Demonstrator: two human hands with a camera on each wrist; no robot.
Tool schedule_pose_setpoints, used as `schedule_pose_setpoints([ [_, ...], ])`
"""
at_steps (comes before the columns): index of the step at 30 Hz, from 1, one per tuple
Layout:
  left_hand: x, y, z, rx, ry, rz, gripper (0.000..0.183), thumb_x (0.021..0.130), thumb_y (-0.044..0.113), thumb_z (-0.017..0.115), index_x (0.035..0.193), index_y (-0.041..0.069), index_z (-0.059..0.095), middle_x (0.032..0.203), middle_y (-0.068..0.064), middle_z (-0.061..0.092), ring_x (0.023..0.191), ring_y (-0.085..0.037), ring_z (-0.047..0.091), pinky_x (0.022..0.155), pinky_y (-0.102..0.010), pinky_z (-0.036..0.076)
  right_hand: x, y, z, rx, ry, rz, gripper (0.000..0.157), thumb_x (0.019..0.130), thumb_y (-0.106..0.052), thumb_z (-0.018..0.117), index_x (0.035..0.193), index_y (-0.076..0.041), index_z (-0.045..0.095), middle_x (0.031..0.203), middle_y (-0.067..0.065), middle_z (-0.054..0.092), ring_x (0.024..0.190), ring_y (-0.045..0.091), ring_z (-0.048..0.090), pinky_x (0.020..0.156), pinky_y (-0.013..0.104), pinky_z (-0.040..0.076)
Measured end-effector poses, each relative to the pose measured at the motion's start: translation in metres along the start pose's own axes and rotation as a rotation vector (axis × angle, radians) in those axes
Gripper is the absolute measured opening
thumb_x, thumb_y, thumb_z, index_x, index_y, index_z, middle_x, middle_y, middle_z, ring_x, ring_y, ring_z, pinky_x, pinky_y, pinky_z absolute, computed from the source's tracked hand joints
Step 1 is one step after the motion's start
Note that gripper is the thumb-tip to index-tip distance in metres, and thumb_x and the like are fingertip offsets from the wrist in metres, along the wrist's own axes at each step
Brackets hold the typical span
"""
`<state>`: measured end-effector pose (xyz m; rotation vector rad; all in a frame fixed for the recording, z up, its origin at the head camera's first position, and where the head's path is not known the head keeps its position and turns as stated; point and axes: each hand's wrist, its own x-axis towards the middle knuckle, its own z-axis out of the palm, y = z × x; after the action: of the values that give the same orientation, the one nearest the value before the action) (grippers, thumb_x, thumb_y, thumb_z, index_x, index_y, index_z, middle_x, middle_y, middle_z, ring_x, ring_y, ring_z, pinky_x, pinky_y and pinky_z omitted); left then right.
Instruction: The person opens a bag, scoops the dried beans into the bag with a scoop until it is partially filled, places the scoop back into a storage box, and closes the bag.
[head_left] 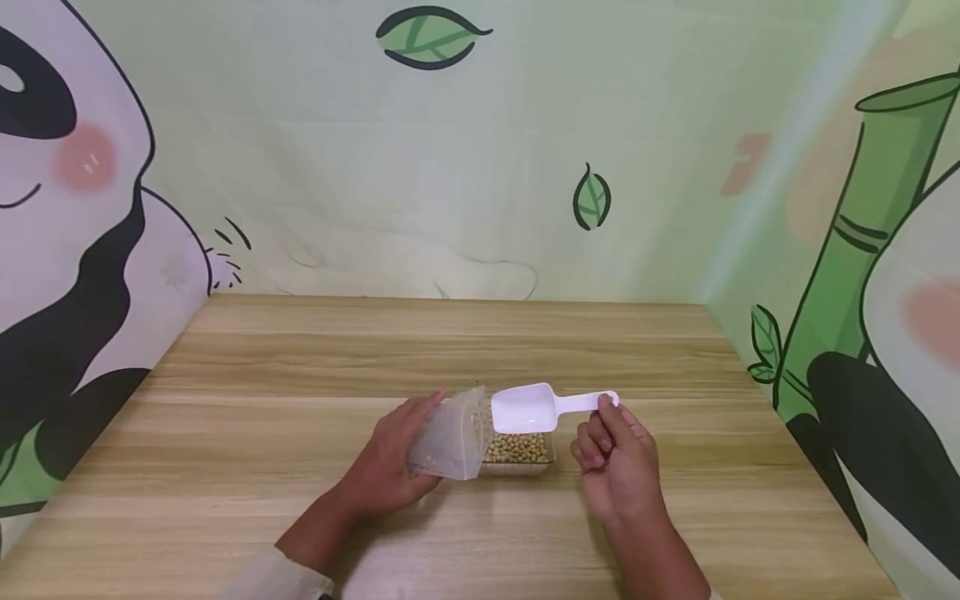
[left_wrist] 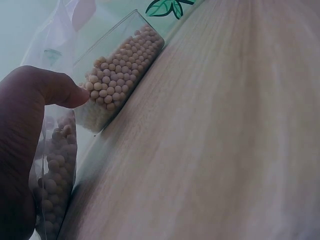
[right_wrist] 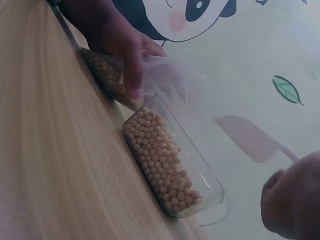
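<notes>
My left hand [head_left: 390, 462] grips a clear plastic bag [head_left: 447, 437], its thumb on the near side. The bag's mouth faces right, by a clear rectangular box [head_left: 517, 470]. Soybeans [left_wrist: 52, 182] lie low in the bag, as the left wrist view shows. More soybeans [right_wrist: 159, 160] fill the lower part of the box, which stands on the table. My right hand [head_left: 622, 471] pinches the handle end of a white scoop [head_left: 523, 410] between thumb and fingers. The scoop hangs above the box, and no beans show in it.
A wood-grain table [head_left: 300, 350] lies under everything. Behind it and at both sides rise printed walls with pandas, leaves [head_left: 433, 37] and bamboo [head_left: 892, 183].
</notes>
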<state>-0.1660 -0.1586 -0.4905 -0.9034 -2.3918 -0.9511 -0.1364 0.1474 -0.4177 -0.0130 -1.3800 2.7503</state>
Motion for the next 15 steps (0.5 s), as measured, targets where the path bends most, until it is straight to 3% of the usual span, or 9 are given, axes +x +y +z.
schedule_pose_setpoints([
  [3, 0.0, 0.0, 0.0, 0.005, 0.0, 0.006, 0.099, 0.073, 0.014, 0.09, 0.161, 0.001, 0.047, 0.141, -0.014, 0.067, 0.125, -0.03, 0.066, 0.102, -0.058, 0.054, 0.001, -0.001, 0.001, -0.01, 0.161, -0.104, 0.038, 0.116, -0.018, 0.051, 0.078, -0.013, 0.045, 0.063, -0.005, 0.025, 0.056, 0.012, 0.02, 0.062, 0.03, 0.012],
  [7, 0.0, -0.001, 0.0, 0.002, 0.009, 0.02, 0.099, 0.072, 0.013, 0.09, 0.16, -0.002, 0.048, 0.139, -0.015, 0.067, 0.123, -0.03, 0.066, 0.1, -0.055, 0.055, 0.002, -0.001, 0.005, -0.146, 0.306, -0.203, 0.03, 0.11, -0.013, 0.062, 0.081, -0.007, 0.057, 0.061, -0.005, 0.032, 0.055, 0.01, 0.026, 0.059, 0.031, 0.017],
  [15, 0.0, 0.0, 0.001, -0.007, 0.005, 0.017, 0.097, 0.072, 0.012, 0.089, 0.159, -0.003, 0.048, 0.14, -0.015, 0.067, 0.123, -0.03, 0.066, 0.102, -0.057, 0.054, -0.003, 0.011, 0.006, -0.573, 0.308, -0.362, 0.022, 0.105, -0.011, 0.071, 0.089, 0.004, 0.068, 0.058, -0.01, 0.047, 0.052, 0.002, 0.037, 0.047, 0.021, 0.028],
])
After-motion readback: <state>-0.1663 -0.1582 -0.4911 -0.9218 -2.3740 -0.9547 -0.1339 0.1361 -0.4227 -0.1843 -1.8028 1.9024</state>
